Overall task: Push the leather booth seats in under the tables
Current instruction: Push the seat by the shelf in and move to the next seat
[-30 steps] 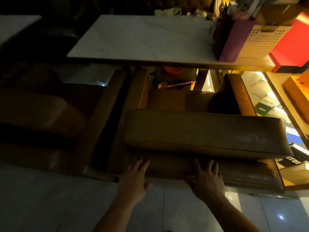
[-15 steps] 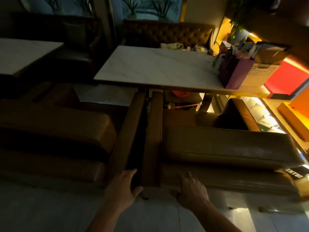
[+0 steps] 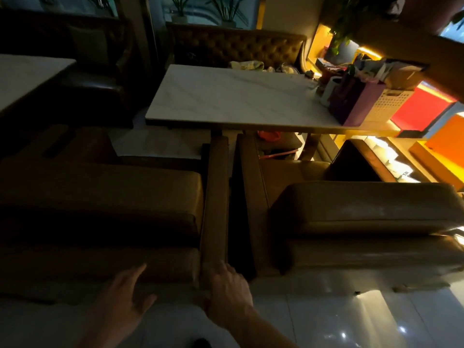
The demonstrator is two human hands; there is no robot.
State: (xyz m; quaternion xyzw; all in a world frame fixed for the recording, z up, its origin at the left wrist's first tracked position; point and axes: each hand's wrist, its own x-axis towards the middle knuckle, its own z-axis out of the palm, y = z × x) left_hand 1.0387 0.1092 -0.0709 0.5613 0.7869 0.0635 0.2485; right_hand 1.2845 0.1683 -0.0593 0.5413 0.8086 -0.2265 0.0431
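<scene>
Bracing both hands on the left leather seat (image 3: 100, 197), near the marble bench (image 3: 233, 96): left hand (image 3: 125, 295) flat, fingers straight; right hand (image 3: 227, 295) draped on armrest (image 3: 216, 197), ready, I judge, to shove.

Bare forearms, no sleeves; left hand (image 3: 123, 295), right hand (image 3: 229, 295) ungloved.

This is a dim restaurant or café dining room: tan leather booth seats (image 3: 364, 209) are paired with marble-topped tables (image 3: 233, 96), a tufted bench (image 3: 236, 46) runs along the far wall beneath potted plants (image 3: 226, 8), and what seem to be menus crowd a lit side shelf (image 3: 426, 156).
</scene>
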